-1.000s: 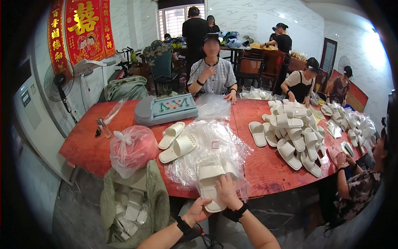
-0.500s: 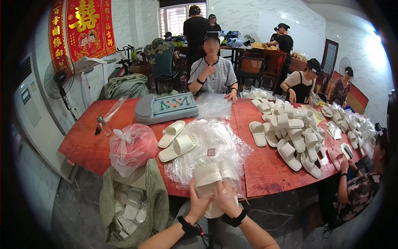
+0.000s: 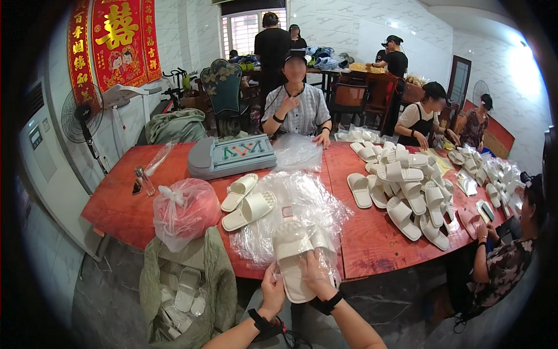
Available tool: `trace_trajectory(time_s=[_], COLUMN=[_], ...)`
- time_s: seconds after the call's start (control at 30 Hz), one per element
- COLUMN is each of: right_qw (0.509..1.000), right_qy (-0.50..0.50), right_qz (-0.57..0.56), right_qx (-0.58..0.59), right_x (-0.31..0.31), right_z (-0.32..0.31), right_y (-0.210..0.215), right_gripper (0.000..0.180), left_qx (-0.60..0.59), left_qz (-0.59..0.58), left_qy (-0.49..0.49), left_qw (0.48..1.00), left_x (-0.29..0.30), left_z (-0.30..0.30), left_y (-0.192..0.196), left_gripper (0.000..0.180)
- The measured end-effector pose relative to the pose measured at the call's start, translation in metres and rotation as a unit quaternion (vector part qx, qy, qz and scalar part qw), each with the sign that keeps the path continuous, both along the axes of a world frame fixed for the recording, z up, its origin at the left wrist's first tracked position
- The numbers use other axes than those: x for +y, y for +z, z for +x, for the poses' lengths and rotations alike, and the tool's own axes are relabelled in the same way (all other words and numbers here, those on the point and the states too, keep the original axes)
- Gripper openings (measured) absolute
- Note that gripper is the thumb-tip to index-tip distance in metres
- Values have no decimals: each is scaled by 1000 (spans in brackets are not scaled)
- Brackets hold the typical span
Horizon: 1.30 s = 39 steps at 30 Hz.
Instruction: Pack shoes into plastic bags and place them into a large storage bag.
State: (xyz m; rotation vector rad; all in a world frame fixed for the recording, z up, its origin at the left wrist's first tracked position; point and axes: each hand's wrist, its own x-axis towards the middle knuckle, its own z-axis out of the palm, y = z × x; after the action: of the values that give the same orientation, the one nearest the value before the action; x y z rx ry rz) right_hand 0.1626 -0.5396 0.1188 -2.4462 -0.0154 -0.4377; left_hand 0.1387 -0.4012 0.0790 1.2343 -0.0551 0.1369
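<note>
A pair of cream slippers [image 3: 292, 244] sits in a clear plastic bag [image 3: 330, 269] at the table's near edge, toes pointing away from me. My left hand [image 3: 272, 291] is closed at the lower left side of the bag, beside one slipper's heel. Over the right slipper lies my right hand [image 3: 315, 274], its fingers curled on the bagged pair near the straps. Beyond them, a stack of flat clear bags [image 3: 311, 200] spreads across the table. Two loose cream slippers [image 3: 256, 207] rest at the left of that stack.
A large heap of cream slippers [image 3: 410, 180] covers the right side of the red table [image 3: 372, 256]. To the left stand a tied bag with red contents [image 3: 187, 209] and a grey-blue case [image 3: 232, 156]. An open green sack [image 3: 224, 279] holds bagged slippers. Co-workers sit across and at right.
The bagged slippers have tilted so the left one shows its full length down to the heel. My left hand has moved from the slippers to the bag's lower left side.
</note>
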Motion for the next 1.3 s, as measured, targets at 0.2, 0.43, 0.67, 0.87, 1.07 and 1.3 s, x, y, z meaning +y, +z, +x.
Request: trace_trajectory(time_s=[0.2, 0.43, 0.67, 0.87, 1.07, 1.3], right_qw=[998, 999, 1000, 992, 984, 965], right_qy=[-25, -5, -20, -37, 45, 210], right_qz=[-55, -47, 0, -102, -148, -134], right_qx=[-18, 19, 15, -59, 94, 83], right_x=[0, 6, 5, -19, -3, -4], right_z=[-4, -13, -4, 26, 30, 1], right_y=[3, 26, 16, -4, -17, -48], right_gripper=[22, 27, 27, 30, 48, 80], left_qx=[49, -107, -40, 113, 161, 131], left_qz=[168, 192, 149, -45, -82, -168], left_qy=[-16, 89, -64, -194, -146, -119], left_qw=[984, 972, 986, 973, 973, 970], left_x=[28, 15, 17, -11, -3, 14], left_z=[-3, 9, 17, -23, -26, -15], left_y=[-10, -12, -34, -8, -14, -30], left_gripper=[55, 57, 45, 32, 54, 76])
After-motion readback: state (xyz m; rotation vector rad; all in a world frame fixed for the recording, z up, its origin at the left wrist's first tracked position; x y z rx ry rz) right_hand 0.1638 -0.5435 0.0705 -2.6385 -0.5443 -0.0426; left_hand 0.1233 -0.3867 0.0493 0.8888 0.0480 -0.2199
